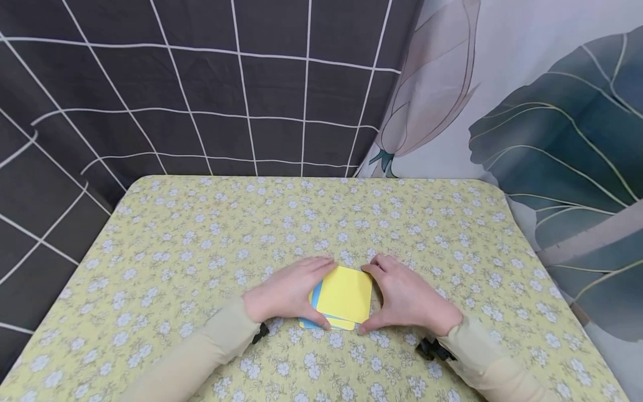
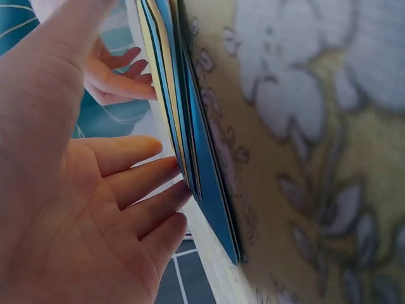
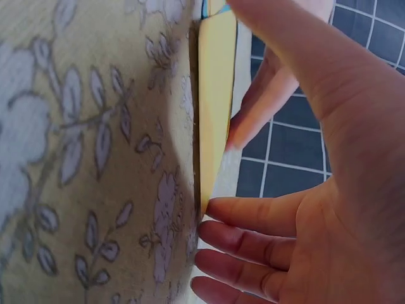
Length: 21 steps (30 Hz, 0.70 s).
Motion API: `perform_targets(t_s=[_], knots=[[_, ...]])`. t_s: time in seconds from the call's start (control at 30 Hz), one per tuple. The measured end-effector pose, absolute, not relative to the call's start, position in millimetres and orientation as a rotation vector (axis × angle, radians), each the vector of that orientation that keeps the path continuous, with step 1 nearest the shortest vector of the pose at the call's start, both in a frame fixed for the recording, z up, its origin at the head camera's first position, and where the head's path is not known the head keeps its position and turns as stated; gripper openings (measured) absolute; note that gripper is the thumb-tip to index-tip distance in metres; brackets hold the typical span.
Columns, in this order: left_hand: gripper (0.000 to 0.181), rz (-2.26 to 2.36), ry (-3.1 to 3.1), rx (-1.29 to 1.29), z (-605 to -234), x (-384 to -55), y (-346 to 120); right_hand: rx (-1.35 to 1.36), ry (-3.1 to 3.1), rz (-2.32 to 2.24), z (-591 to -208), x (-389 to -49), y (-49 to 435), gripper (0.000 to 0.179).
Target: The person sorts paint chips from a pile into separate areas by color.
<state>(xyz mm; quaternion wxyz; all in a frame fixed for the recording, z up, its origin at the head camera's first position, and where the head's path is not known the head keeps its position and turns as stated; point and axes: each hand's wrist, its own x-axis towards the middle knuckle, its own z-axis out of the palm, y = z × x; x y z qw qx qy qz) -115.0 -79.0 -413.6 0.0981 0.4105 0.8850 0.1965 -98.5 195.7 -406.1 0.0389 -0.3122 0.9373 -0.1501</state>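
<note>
A loose stack of yellow and blue square cards [image 1: 344, 294] lies on the flowered cloth, with rounded corners and uneven edges. Blue edges stick out at its left and near sides in the head view. My left hand [image 1: 293, 290] holds the stack from the left, thumb at the near edge and index finger at the far corner. From the right, my right hand [image 1: 404, 293] spans the far and near right corners between index finger and thumb. Layered edges of the cards [image 2: 212, 209] fan slightly apart in the left wrist view. A yellow card [image 3: 215, 107] shows beside the right fingertips.
The table is covered by a yellow cloth [image 1: 226, 223] with white flowers. A dark curtain with a white grid [image 1: 201, 84] hangs behind and to the left. A leaf-patterned curtain [image 1: 552, 139] hangs at the right. Dark wrist straps [image 1: 434, 350] sit by both sleeves.
</note>
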Motion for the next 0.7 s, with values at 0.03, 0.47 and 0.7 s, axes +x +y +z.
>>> perform_targets(t_s=[0.03, 0.47, 0.7], knots=[[0.114, 0.58, 2.613, 1.209, -413.3, -114.9, -78.8, -0.973, 2.875, -0.459, -406.7, -98.3, 195.6, 0.116], [0.111, 0.654, 2.613, 1.2, -411.4, -116.0, -78.1, -0.955, 2.877, -0.512, -407.4, -99.4, 196.5, 0.107], [0.11, 0.76, 2.668, 1.156, -401.3, -126.9, -80.3, -0.904, 2.877, -0.626, -389.6, -115.5, 195.7, 0.11]])
